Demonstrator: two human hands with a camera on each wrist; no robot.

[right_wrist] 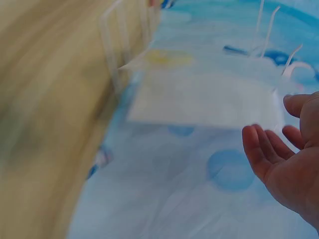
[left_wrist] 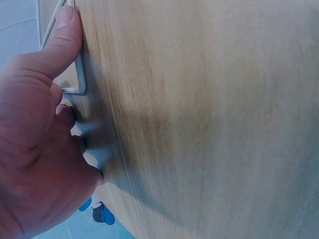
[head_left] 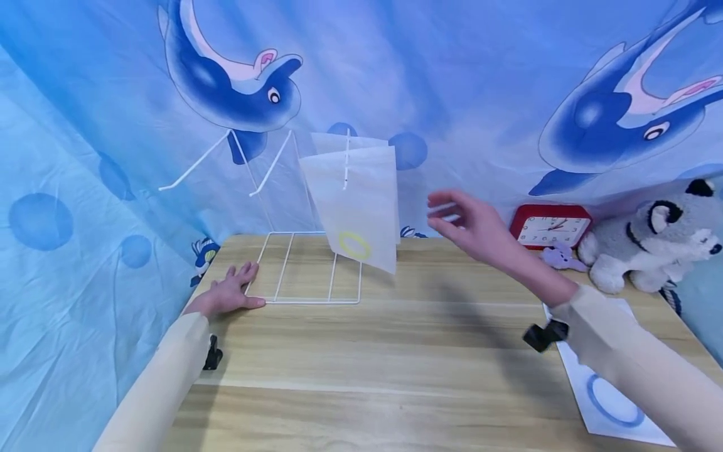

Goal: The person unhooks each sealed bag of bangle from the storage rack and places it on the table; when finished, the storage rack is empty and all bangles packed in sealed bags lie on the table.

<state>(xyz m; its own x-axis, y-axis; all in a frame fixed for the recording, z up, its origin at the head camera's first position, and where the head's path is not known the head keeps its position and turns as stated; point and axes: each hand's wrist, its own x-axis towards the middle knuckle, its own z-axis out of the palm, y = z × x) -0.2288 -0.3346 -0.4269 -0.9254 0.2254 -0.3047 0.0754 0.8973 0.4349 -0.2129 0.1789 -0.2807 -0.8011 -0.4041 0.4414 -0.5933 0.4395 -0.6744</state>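
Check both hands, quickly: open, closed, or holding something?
Left hand: open, touching the wire rack at its base.
Right hand: open, holding nothing, apart from the hanging paper.

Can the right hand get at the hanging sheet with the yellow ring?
Likely yes: the right hand looks empty, just to the right of the sheet, with nothing visible between them.

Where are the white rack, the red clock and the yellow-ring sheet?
White rack (head_left: 310, 302), head view: base's front wire.
Red clock (head_left: 550, 231), head view: its dial.
Yellow-ring sheet (head_left: 365, 201), head view: its front face.
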